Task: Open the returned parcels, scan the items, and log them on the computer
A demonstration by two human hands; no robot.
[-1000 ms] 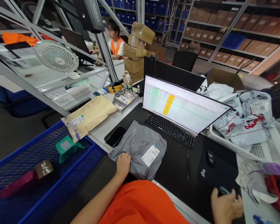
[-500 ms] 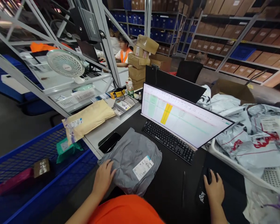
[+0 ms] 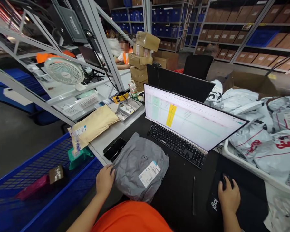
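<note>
The grey parcel [image 3: 140, 166] lies label-up on the black counter [image 3: 176, 193], just in front of the keyboard [image 3: 177, 145]. The left hand [image 3: 105, 180] has slid from the parcel's near edge to its left edge and rests there flat, fingers loose, touching rather than gripping. The right hand [image 3: 228, 195] has come up from the counter's near corner and now cups the mouse [image 3: 224, 179] on its pad [image 3: 215, 204], wrist low, forearm stretched forward below the monitor [image 3: 190, 117].
</note>
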